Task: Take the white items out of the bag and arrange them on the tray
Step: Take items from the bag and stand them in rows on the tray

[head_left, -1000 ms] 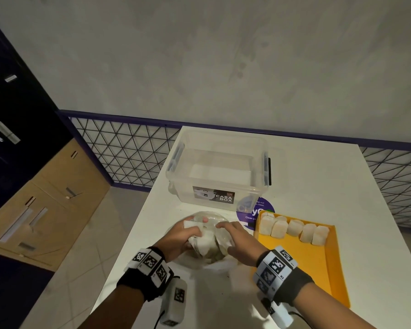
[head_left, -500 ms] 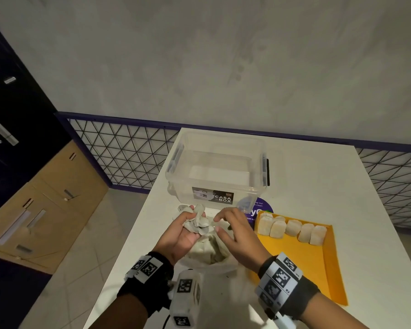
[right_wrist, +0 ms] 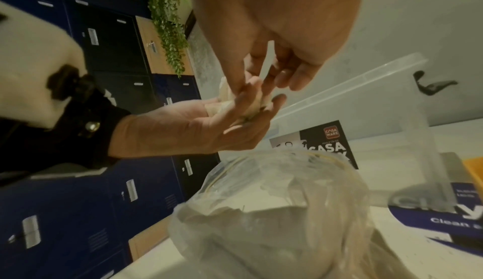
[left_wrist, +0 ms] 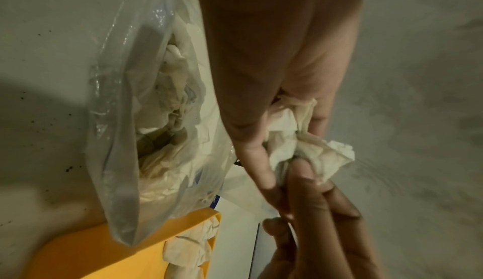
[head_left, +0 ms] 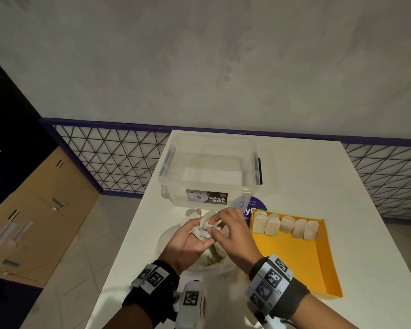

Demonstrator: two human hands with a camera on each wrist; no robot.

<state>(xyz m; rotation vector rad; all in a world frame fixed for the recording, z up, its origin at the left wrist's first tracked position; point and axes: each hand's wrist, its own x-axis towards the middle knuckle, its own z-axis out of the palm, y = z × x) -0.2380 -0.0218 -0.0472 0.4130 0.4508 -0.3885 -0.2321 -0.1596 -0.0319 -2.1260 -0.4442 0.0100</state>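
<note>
A crumpled white item lies in the palm of my left hand, held above the clear plastic bag. More white items show inside the bag. The thumb and forefinger of my right hand pinch that same crumpled item. To the right lies the yellow tray, with several white items standing in a row along its far edge.
A clear storage box with a "CASA BOX" label stands behind the bag on the white table. A purple round sticker lies between box and tray. Floor and lockers are off the table's left edge.
Both hands rose out of the bag. The left hand turned palm up with a crumpled white item in it, and the right hand's fingers came onto that item.
</note>
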